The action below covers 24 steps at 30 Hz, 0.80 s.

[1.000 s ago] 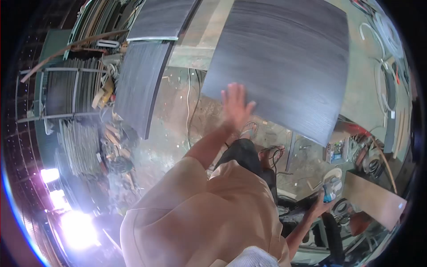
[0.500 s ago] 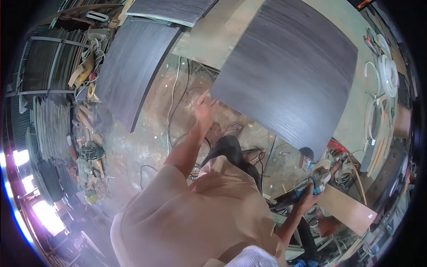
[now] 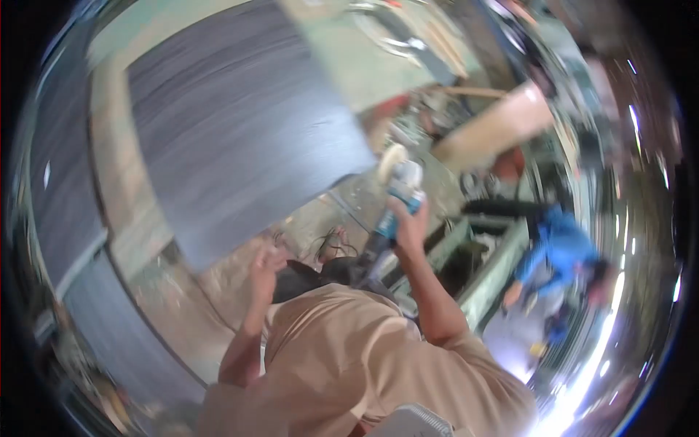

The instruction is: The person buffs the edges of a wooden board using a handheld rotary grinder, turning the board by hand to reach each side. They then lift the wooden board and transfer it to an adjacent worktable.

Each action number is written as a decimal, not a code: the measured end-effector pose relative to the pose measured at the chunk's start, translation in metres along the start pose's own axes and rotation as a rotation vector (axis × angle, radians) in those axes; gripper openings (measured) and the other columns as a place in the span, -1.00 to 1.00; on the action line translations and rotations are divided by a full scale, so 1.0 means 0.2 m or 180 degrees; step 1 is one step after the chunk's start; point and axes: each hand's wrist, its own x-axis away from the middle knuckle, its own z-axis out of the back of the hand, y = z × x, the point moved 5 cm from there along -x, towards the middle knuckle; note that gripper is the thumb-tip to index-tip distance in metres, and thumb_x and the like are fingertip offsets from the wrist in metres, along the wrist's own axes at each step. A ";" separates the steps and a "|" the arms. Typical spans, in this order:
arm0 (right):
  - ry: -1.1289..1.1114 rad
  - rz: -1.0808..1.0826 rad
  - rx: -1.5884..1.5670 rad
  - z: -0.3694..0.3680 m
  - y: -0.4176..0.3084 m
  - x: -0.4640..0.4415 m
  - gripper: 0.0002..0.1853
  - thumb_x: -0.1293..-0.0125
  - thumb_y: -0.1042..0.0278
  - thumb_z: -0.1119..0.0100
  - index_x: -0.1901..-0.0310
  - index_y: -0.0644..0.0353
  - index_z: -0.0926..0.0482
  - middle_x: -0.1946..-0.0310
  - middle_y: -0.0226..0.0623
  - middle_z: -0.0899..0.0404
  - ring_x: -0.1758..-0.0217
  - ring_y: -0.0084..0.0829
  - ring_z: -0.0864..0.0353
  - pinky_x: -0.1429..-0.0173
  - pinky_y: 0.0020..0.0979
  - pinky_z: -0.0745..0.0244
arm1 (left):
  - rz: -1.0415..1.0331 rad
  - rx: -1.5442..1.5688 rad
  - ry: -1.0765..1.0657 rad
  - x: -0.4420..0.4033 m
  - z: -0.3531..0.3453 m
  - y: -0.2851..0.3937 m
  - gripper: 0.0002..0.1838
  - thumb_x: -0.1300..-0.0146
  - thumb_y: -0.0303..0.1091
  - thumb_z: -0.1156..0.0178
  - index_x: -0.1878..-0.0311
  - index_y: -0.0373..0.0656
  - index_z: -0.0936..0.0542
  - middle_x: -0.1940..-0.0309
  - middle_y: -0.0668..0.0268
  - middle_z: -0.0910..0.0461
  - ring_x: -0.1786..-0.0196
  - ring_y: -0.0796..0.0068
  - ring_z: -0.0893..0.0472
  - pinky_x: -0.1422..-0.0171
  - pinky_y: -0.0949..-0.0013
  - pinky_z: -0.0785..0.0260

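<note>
My right hand (image 3: 411,218) is wrapped around the blue and black body of an angle grinder (image 3: 399,200). The grinder's pale round disc (image 3: 392,162) points up, just off the right corner of a large dark wood-grain panel (image 3: 233,138). That panel lies flat on a pale green work surface (image 3: 349,51). My left hand (image 3: 269,261) is in the air below the panel's near edge, apart from it. Its fingers are blurred but look loosely spread, and I see nothing in them.
More dark panels (image 3: 62,146) lie to the left. A tan board (image 3: 502,124) and scattered tools and coils are on the right. Beyond a green metal frame (image 3: 491,266), a person in blue (image 3: 561,247) is bent low. Cables run across the floor.
My view has swung to the right, bringing the person in blue into sight. My left hand has come away from the panel's corner. The angle grinder stays in my right hand.
</note>
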 end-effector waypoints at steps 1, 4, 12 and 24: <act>0.0165 -0.0196 -0.0476 -0.01 -0.03 0.04 -0.39 -0.23 0.27 -0.47 -0.26 0.21 -0.42 0.01 -0.24 -0.58 0.02 -0.40 -0.59 -0.05 -0.28 -0.56 | -0.0022 -0.0872 -0.0443 0.02 -0.15 0.03 -0.50 -0.58 -0.31 -0.09 -0.50 -0.22 -0.39 -0.18 0.13 -0.67 -0.23 0.34 -0.68 -0.27 0.31 -0.55; 0.0355 -0.0471 -0.1456 0.01 0.03 0.07 -0.46 -0.27 0.33 -0.42 -0.22 0.15 -0.40 0.12 -0.30 -0.57 0.19 -0.44 -0.62 0.14 -0.35 -0.60 | -0.0810 -0.1955 -0.1548 0.12 -0.57 0.20 -0.32 -0.48 -0.26 -0.26 -0.59 -0.17 -0.30 -0.16 0.11 -0.70 -0.17 0.32 -0.71 -0.22 0.28 -0.54; 0.1360 -0.0577 -0.2674 0.23 0.09 0.24 -0.53 -0.28 0.36 -0.39 -0.16 0.14 -0.41 0.17 -0.31 -0.56 0.30 -0.41 -0.64 0.25 -0.32 -0.65 | -0.1956 -0.3243 -0.2819 0.15 -1.01 0.49 -0.36 -0.39 -0.38 -0.25 -0.51 -0.30 -0.38 -0.15 -0.16 -0.61 -0.19 -0.16 -0.64 -0.27 0.04 -0.49; 0.1906 -0.0443 -0.4651 1.10 0.62 0.75 -0.52 -0.35 0.15 -0.34 -0.21 0.11 -0.44 0.20 -0.19 -0.65 0.21 -0.27 -0.75 0.17 -0.20 -0.72 | 0.2870 -0.2329 -0.4048 0.53 -1.81 -0.30 -0.38 -0.38 -0.26 -0.26 -0.43 -0.31 -0.37 -0.09 0.02 -0.66 -0.04 0.26 -0.74 -0.08 0.30 -0.59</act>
